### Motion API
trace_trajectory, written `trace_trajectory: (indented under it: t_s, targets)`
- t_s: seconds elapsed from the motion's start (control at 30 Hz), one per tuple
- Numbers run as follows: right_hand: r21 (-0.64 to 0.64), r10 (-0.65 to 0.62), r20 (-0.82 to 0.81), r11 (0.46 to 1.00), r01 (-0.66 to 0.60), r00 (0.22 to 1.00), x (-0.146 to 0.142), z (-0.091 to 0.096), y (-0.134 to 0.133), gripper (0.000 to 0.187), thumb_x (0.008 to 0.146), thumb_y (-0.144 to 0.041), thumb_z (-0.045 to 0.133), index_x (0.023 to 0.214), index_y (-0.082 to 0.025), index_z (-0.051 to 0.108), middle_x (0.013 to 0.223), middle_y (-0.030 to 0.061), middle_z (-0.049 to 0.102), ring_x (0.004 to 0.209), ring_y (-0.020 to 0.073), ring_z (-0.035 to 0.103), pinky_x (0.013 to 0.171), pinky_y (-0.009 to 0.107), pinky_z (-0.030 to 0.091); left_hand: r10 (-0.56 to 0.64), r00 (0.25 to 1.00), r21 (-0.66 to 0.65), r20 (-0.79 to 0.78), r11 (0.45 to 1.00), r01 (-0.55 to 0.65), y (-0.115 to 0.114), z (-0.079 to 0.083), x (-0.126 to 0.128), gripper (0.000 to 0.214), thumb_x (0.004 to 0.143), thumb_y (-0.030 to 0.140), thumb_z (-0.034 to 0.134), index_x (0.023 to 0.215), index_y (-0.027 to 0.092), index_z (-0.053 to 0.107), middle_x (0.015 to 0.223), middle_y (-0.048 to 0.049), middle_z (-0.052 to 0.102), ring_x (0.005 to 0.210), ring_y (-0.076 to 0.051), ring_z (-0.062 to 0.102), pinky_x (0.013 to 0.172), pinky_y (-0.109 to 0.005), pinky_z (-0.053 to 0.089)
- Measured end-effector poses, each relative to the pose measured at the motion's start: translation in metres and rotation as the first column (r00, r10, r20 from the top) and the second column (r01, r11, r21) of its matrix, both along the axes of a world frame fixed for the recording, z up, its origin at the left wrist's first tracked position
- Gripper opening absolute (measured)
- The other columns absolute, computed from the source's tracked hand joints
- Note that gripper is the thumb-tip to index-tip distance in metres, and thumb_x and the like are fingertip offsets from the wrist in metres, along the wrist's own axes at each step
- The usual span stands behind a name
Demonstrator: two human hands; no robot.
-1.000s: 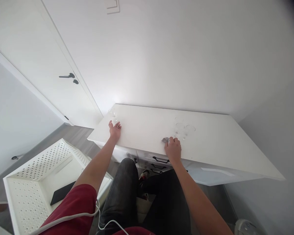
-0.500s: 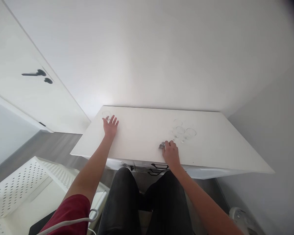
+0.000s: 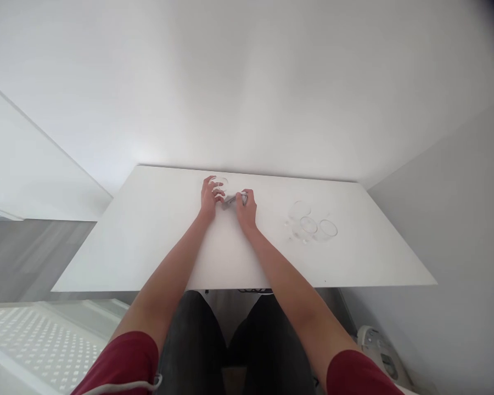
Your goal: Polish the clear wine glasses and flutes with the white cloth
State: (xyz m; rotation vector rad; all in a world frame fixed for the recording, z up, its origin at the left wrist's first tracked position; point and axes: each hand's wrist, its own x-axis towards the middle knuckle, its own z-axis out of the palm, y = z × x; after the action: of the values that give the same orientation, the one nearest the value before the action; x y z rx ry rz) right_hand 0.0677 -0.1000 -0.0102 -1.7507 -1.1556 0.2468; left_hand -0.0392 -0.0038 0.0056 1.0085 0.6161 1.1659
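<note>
I sit at a white table (image 3: 156, 241). My left hand (image 3: 209, 198) curls round a clear glass (image 3: 221, 184) standing near the table's far edge. Right beside it, my right hand (image 3: 246, 206) pinches a small grey object (image 3: 229, 201), perhaps a cloth; I cannot make out more. The two hands almost touch. Three more clear glasses (image 3: 310, 224) stand in a cluster to the right, apart from both hands.
A white wall rises directly behind the table. A white perforated bin (image 3: 28, 343) sits on the floor at lower left. A small white device (image 3: 381, 356) lies on the floor at lower right. My dark-trousered legs are under the table's front edge.
My left hand took the glass from the far left corner and brought it to the middle. My right hand carried the grey object left to meet it. The view swung right.
</note>
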Motion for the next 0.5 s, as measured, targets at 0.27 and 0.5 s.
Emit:
trace_trajectory:
  t_s: [0.27, 0.5]
  targets:
    - [0.261, 0.219, -0.112, 0.948, -0.184, 0.969, 0.007, -0.004, 0.031, 0.034, 0.089, -0.033, 0.056, 0.118, -0.021, 0.043, 0.102, 0.0050, 0.057, 0.086, 0.0164, 0.057, 0.074, 0.026, 0.051, 0.229, 0.962, 0.197, -0.145, 0.960, -0.199, 0.000, -0.011, 0.006, 0.036, 0.095, 0.057, 0.057, 0.107, 0.024, 0.061, 0.088, -0.0039, 0.059, 0.067, -0.012, 0.057, 0.051, -0.018, 0.045]
    - [0.322, 0.343, 0.048, 0.884, -0.339, 0.938, 0.007, -0.013, 0.033, 0.038, 0.088, -0.034, 0.063, 0.122, -0.021, 0.056, 0.120, 0.0091, 0.058, 0.111, 0.0221, 0.058, 0.101, 0.037, 0.046, 0.319, 0.921, 0.271, -0.223, 0.928, -0.255, 0.005, -0.022, 0.013, 0.048, 0.096, 0.069, 0.047, 0.100, 0.022, 0.056, 0.078, -0.0003, 0.052, 0.066, -0.010, 0.052, 0.059, -0.022, 0.042]
